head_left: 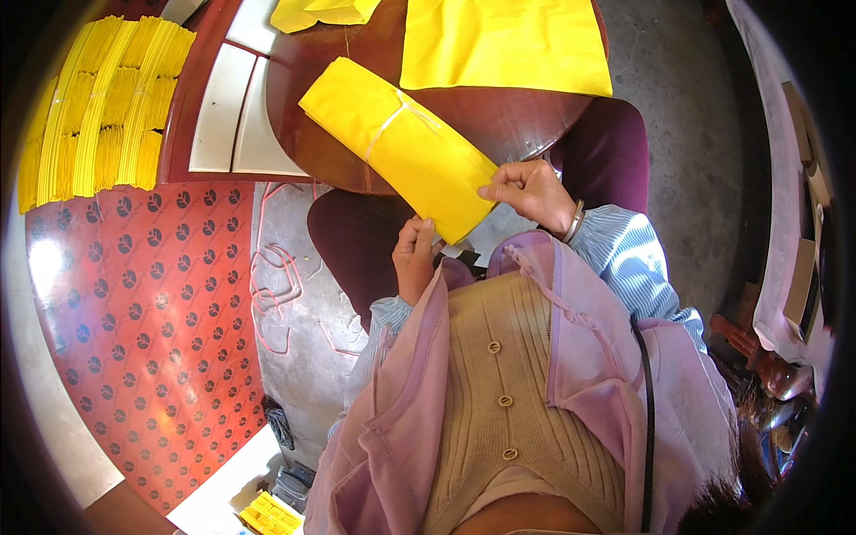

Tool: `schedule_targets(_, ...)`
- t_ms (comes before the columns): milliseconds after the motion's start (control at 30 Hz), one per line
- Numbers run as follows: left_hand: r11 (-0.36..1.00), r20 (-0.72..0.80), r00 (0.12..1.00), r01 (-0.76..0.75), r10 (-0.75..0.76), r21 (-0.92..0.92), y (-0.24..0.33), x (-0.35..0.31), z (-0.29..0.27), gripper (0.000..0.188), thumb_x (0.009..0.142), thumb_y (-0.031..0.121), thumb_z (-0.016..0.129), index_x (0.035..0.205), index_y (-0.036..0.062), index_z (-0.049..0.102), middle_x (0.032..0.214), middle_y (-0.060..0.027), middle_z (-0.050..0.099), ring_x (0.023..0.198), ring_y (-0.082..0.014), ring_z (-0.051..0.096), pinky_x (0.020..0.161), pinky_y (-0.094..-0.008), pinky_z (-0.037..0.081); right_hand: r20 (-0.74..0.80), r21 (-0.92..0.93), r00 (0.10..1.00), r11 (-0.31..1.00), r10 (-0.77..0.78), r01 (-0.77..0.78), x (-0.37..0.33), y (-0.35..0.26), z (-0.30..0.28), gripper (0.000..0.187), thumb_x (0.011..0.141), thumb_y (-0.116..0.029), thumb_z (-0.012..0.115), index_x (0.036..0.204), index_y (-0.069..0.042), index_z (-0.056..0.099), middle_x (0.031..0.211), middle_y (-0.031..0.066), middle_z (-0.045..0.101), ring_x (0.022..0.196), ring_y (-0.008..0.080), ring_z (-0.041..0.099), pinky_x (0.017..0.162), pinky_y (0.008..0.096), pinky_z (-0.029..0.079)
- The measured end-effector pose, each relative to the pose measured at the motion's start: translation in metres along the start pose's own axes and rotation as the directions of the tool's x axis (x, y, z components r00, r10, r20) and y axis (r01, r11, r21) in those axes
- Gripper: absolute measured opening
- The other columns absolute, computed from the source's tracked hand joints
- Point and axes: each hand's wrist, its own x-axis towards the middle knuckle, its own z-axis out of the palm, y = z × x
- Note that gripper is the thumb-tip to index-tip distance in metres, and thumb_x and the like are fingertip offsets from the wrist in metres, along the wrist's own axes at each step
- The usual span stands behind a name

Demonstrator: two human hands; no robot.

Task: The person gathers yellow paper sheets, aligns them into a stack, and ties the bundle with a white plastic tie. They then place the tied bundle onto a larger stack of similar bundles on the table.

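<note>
A folded bundle of yellow sheets [419, 147] lies slantwise, its far part over the round dark-red table and its near end past the table's edge, above my lap. A thin pale tie [390, 125] runs across its middle. My left hand [415, 256] pinches the bundle's near left corner between thumb and fingers. With my right hand [533, 194] I grip the near right corner, thumb on top. The fingers under the bundle are hidden. Beyond it, a large flat yellow sheet [506, 43] covers the table's far right part.
Another yellow piece [323, 12] lies at the table's [285, 98] far edge. Stacked yellow bundles [102, 107] stand at far left, above a red patterned board [152, 330]. Loose pink cord [278, 276] lies on the floor at left. More yellow bundles [270, 514] sit at lower left.
</note>
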Motion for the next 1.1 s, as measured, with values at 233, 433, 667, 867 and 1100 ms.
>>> schedule_targets(233,1.0,-0.001,1.0,-0.003,0.003,0.02,0.001,-0.001,0.001,0.016,0.11,0.021,0.058,0.106,0.0077,0.065,0.124,-0.0016,0.065,0.109,-0.0144,0.063,0.096,-0.0354,0.054,0.018,-0.165,0.999,0.985,-0.051,0.053,0.0,0.001,0.001,0.029,0.086,-0.027,0.087,0.086,0.001,0.08,0.065,0.0041,0.067,0.056,0.0065,0.052,0.053,0.0269,0.043)
schedule_targets(433,1.0,0.022,1.0,-0.009,0.009,-0.019,0.0,-0.001,-0.001,0.016,0.11,0.022,0.058,0.105,0.0075,0.064,0.123,-0.0019,0.065,0.109,-0.0146,0.063,0.096,-0.0359,0.054,0.012,-0.02,1.0,1.0,-0.02,0.02,-0.001,0.003,0.003,0.032,0.083,-0.029,0.089,0.083,0.002,0.079,0.061,0.0028,0.063,0.054,0.0055,0.048,0.05,0.0294,0.038)
schedule_targets(667,1.0,0.01,1.0,-0.012,0.012,-0.025,0.004,-0.003,0.002,0.017,0.11,0.021,0.058,0.106,0.0068,0.065,0.124,-0.0026,0.065,0.108,-0.0148,0.064,0.097,-0.0363,0.054,0.016,-0.162,0.995,0.981,-0.102,0.103,-0.001,0.006,0.003,0.03,0.083,-0.025,0.087,0.083,0.003,0.076,0.06,0.0056,0.061,0.055,0.0065,0.049,0.051,0.0295,0.039)
schedule_targets(867,1.0,-0.069,0.997,-0.028,0.028,-0.008,0.001,-0.002,0.0,0.012,0.107,0.015,0.062,0.111,0.0047,0.064,0.125,-0.0043,0.065,0.109,-0.0143,0.063,0.096,-0.0346,0.053,0.003,-0.063,0.995,0.993,-0.101,0.101,-0.003,0.015,0.002,0.026,0.086,-0.02,0.082,0.081,0.004,0.073,0.065,0.0072,0.063,0.06,0.0091,0.055,0.057,0.0284,0.045)
schedule_targets(1100,0.661,-0.095,0.751,-0.505,0.653,0.556,0.074,0.036,-0.018,0.03,0.101,0.007,0.065,0.129,0.0008,0.059,0.132,-0.0112,0.062,0.119,-0.0222,0.061,0.107,-0.0335,0.045,-0.208,-0.387,0.803,0.801,-0.559,0.457,-0.014,-0.007,-0.013,0.018,0.092,-0.018,0.077,0.104,-0.005,0.073,0.089,0.0076,0.07,0.085,0.0188,0.066,0.076,0.0332,0.051)
